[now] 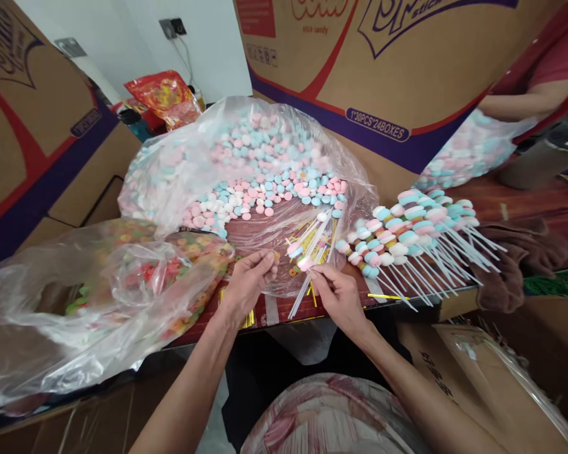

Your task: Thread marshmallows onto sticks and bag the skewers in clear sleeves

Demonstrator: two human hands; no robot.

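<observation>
At the table's front edge, my left hand (253, 277) is closed in a pinch on a small orange-brown ring candy (276, 257). Just to its right, my right hand (341, 299) pinches a candy stick with a few pink, white and blue candies (305, 263) on it; its stick is largely hidden by my fingers. Behind the hands lies a bunch of white sticks (316, 236) mixed with gold twist ties. Pink, blue and white candies (265, 189) spill from a large clear plastic bag (208, 132). Finished-looking skewers of candies (411, 230) are stacked right of my right hand.
A clear bag of colourful ring candies (184, 296) lies at left. Large cardboard boxes (322, 82) stand behind. A brown cloth (525, 252) and an open carton (502, 372) are at right. Another person's arm (525, 104) rests near a second candy bag (473, 151).
</observation>
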